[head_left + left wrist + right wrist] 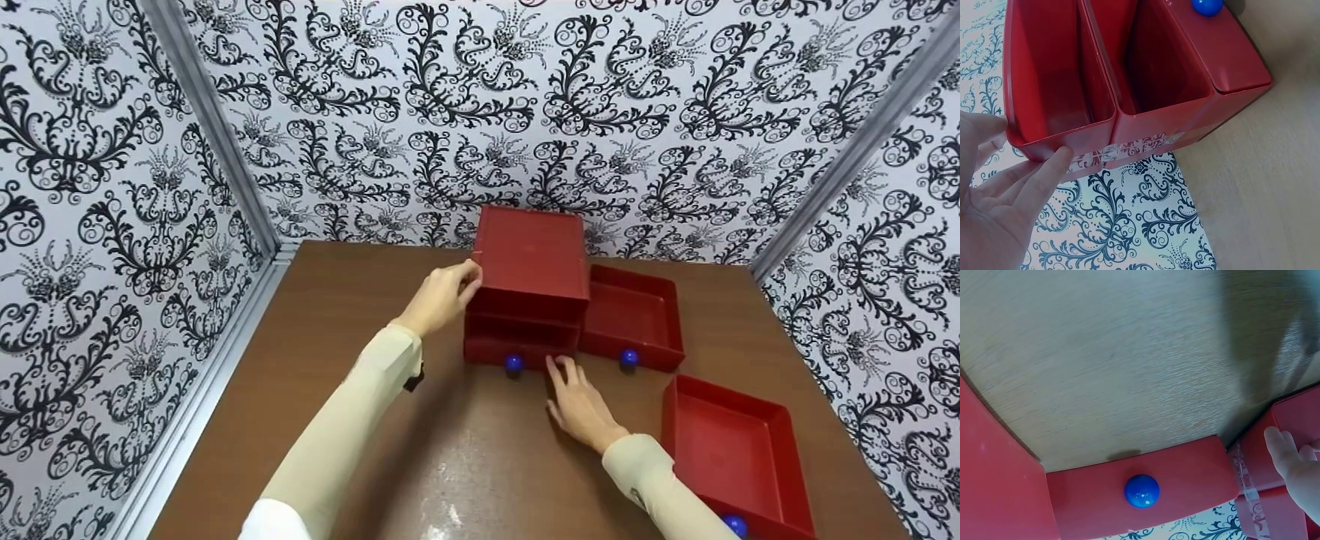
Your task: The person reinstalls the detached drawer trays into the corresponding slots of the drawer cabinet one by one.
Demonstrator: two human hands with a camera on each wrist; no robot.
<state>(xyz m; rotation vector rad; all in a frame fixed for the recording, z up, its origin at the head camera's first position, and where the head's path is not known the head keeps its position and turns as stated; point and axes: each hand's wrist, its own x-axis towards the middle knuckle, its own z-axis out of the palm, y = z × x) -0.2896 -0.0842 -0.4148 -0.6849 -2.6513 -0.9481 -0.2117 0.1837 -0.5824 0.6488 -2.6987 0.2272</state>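
Note:
A red drawer cabinet (pixel 531 251) stands against the back wall. Its two upper slots are vacant, and the bottom drawer (pixel 491 352), with a round blue knob (pixel 514 364), sits pushed in. My left hand (pixel 439 296) holds the cabinet's upper left corner; in the left wrist view, the fingers (pixel 1053 166) lie against the side wall, and another digit reaches the top edge. At the right end of the bottom drawer's front, my right hand (pixel 581 405) touches with extended fingertips. The right wrist view shows the right hand (pixel 1297 469) against the red front, partly cut off.
One removed red drawer (pixel 634 307) lies beside the cabinet on its right, blue knob (pixel 629 358) facing front. Nearer me at the right lies another drawer (pixel 739 491), its knob (pixel 733 524) near the frame's bottom. Patterned walls enclose the brown table (pixel 465 450).

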